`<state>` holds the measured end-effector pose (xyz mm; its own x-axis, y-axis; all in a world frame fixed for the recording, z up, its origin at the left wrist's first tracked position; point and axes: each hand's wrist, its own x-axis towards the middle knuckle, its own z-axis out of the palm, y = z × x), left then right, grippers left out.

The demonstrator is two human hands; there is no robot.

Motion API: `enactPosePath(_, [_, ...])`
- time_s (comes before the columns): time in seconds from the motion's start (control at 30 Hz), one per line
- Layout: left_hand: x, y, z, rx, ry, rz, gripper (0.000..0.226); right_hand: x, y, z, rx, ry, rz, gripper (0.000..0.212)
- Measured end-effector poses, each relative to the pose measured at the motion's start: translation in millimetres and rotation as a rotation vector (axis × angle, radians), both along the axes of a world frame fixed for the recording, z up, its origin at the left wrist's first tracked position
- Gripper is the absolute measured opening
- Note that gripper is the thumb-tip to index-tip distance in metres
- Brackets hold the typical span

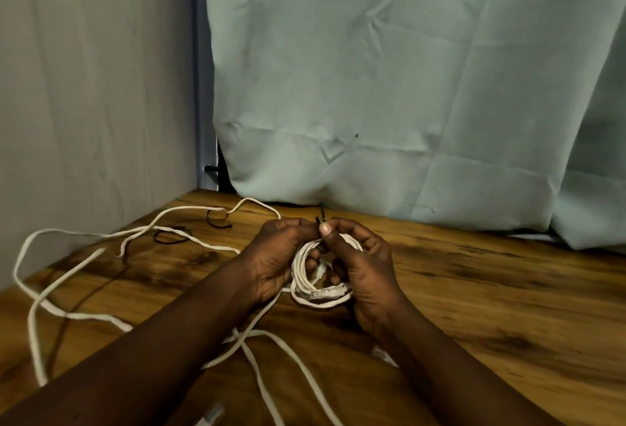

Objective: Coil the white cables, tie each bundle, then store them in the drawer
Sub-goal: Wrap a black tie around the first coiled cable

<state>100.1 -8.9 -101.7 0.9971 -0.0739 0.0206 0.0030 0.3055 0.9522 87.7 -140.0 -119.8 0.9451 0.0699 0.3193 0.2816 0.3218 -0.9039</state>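
White cable coil (299,276) gripped between left hand (274,263) and right hand (367,273), thin black tie (321,217) pinched by both at its top

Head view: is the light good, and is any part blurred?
Head view: dim, warm light, no glare; the loose white cable at lower left is blurred; the coiled bundle between left hand and right hand is fairly sharp.
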Motion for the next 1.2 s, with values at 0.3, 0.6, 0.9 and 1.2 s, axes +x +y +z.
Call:
enactPosePath(0.3, [4.5, -5.3, -3.2, 0.002, -0.27, 0.167, 0.012, 7.1, -3.6, -4.1, 0.082, 0.103, 0.058, 0.028])
enactPosePath(0.6, [4.4, 18.7, 4.8, 0.291, -0.446, 0.194, 0.017, 9.2, -5.8, -2.8, 0.098, 0.14, 0.151, 0.025])
enactPosePath(0.9, [2.9, 25.2, 10.4, 0.331, -0.429, 0.072, 0.015, -1.9, -6.0, 4.0, 0.069, 0.14, 0.147, 0.011])
enactPosePath(1.2, [2.9, 35.2, 12.0, 0.424, -0.529, 0.125, 0.016, 0.2, -5.5, 0.1, -0.025, 0.075, 0.127, 0.015])
